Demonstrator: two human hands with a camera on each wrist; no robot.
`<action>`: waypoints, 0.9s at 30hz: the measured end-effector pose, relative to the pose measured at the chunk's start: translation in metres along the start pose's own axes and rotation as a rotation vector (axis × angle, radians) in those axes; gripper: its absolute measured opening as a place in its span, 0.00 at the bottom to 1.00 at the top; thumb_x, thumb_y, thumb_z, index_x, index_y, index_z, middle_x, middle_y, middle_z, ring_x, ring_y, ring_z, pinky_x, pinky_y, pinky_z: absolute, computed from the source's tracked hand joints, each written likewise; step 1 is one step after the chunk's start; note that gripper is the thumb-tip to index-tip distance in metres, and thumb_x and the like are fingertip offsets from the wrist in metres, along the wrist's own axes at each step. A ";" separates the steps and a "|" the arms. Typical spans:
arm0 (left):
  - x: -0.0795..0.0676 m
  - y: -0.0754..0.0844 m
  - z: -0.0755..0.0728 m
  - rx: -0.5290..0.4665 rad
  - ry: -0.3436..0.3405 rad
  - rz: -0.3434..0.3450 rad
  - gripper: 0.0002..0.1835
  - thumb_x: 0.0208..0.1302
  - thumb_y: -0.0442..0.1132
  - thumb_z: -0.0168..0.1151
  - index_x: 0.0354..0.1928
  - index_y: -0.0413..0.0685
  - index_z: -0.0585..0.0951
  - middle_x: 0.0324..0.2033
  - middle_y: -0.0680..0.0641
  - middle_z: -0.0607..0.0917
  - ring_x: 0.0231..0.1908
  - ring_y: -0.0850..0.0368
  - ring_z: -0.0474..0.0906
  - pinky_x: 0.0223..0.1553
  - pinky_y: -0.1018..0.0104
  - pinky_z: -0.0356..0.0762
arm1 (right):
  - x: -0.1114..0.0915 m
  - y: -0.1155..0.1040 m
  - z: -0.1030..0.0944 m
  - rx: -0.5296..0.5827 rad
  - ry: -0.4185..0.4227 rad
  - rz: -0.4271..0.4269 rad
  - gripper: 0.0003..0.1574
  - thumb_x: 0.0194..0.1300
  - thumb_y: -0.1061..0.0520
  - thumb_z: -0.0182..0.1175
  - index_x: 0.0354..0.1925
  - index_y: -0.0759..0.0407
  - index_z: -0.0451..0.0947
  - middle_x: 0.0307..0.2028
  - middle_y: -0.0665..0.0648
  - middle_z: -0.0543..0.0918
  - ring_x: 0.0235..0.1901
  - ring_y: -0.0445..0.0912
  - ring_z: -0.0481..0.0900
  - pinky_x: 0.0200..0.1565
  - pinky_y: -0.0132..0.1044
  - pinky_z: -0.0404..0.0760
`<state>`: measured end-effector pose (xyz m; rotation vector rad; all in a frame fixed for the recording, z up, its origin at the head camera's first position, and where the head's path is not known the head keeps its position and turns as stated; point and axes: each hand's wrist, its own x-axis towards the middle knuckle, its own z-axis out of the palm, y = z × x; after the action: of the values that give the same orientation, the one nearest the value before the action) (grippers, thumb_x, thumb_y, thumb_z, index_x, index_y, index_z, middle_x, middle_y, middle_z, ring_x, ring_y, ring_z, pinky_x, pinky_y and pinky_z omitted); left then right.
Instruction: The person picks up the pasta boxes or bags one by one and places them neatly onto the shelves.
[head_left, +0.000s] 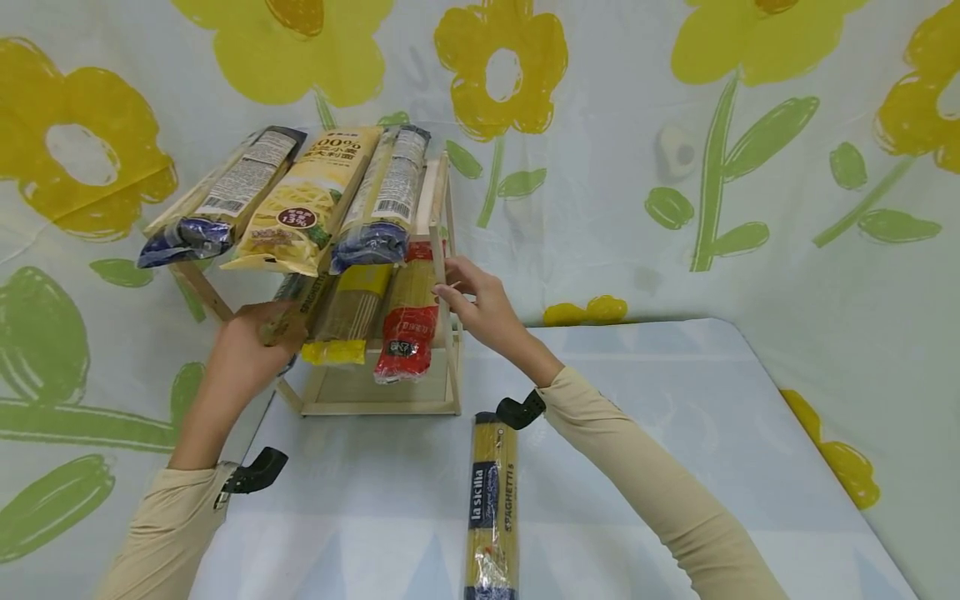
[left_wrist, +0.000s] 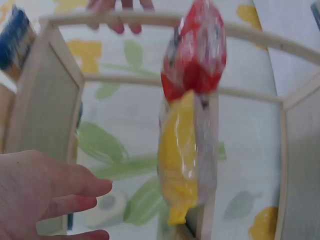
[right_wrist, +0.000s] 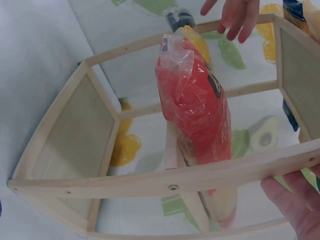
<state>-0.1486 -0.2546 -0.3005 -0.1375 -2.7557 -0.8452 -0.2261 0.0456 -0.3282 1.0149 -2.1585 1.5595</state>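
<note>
A wooden rack (head_left: 382, 408) holds pasta packs on two levels. My left hand (head_left: 258, 342) is at its left side, beside a dark-labelled spaghetti pack (head_left: 311, 292) on the lower shelf. In the left wrist view the left hand's fingers (left_wrist: 75, 180) are extended, with nothing between them. My right hand (head_left: 487, 308) holds the right front post (head_left: 452, 367) of the rack, thumb in front. Near that post lies a red-ended pasta pack (right_wrist: 195, 100), with a yellow-ended pack (left_wrist: 180, 150) beside it. Both packs' ends stick out over the shelf's front.
Three packs lie on the top level: a yellow bag (head_left: 311, 196) between two blue-ended bags (head_left: 386, 196). Another spaghetti pack (head_left: 492, 500) lies on the white table (head_left: 637, 467), in front of the rack. Behind hangs a flower-patterned cloth (head_left: 585, 167).
</note>
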 end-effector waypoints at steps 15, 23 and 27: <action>-0.074 0.032 0.050 -0.055 0.176 0.131 0.18 0.57 0.31 0.66 0.51 0.39 0.80 0.51 0.37 0.77 0.45 0.41 0.74 0.37 0.47 0.75 | -0.001 -0.002 -0.002 0.018 0.024 -0.015 0.17 0.68 0.63 0.55 0.55 0.65 0.71 0.38 0.61 0.81 0.39 0.55 0.82 0.37 0.39 0.82; -0.104 0.037 0.095 -0.210 0.035 0.004 0.19 0.58 0.32 0.65 0.53 0.44 0.79 0.53 0.43 0.77 0.54 0.45 0.71 0.45 0.44 0.75 | 0.000 -0.003 0.000 0.025 0.012 -0.017 0.18 0.69 0.61 0.55 0.55 0.64 0.70 0.39 0.61 0.81 0.40 0.55 0.82 0.38 0.37 0.81; -0.117 0.042 0.123 -0.222 -0.057 -0.027 0.19 0.56 0.33 0.68 0.52 0.47 0.80 0.51 0.46 0.78 0.52 0.47 0.73 0.43 0.50 0.77 | 0.000 -0.004 0.000 0.011 0.021 -0.017 0.17 0.69 0.62 0.55 0.55 0.64 0.71 0.38 0.60 0.81 0.40 0.53 0.82 0.39 0.36 0.81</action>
<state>-0.0557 -0.1528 -0.4079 -0.1679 -2.7138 -1.1706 -0.2235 0.0447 -0.3259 1.0128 -2.1244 1.5692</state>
